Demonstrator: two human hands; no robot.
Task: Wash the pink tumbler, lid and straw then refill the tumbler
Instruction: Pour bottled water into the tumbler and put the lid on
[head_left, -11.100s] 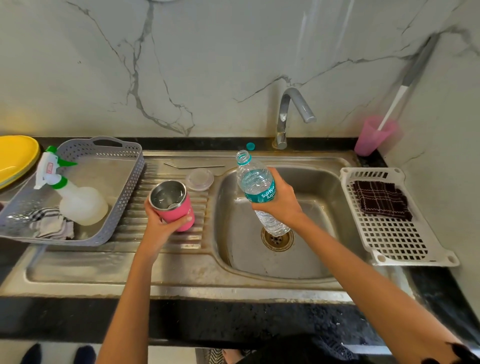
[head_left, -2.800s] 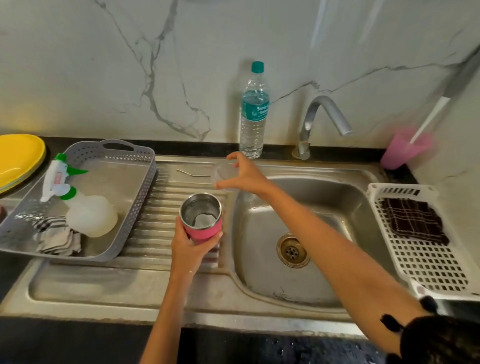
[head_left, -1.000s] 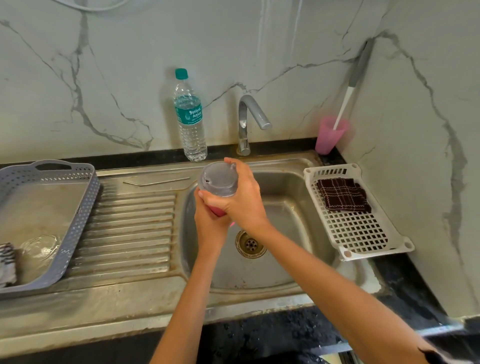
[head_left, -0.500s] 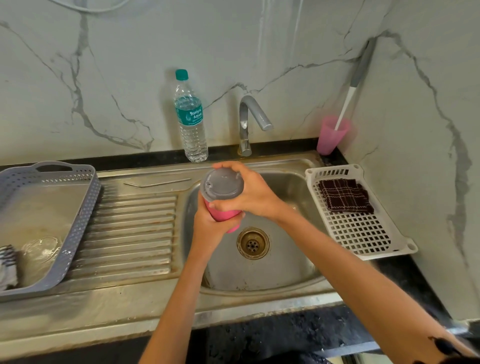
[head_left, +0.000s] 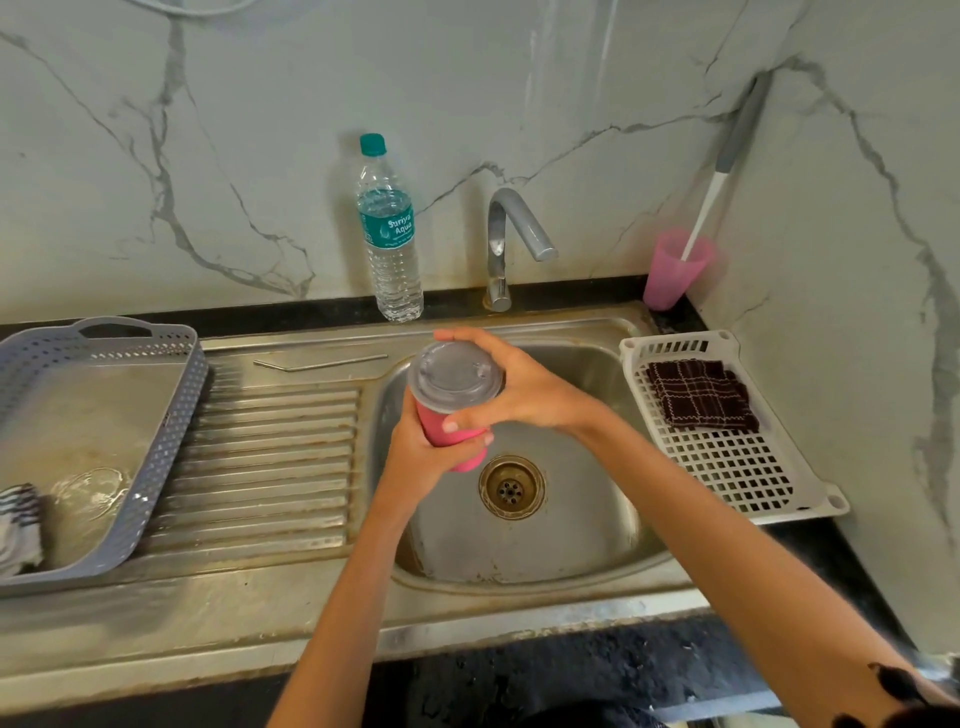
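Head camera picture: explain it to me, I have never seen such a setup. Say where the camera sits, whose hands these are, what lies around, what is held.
No machine here: a person wears one camera on the head, looking down at their own bare hands. The left hand holds the pink tumbler over the sink; the right hand grips the grey lid on top of it. A metal straw lies on the drainboard, a capped water bottle stands by the tap.
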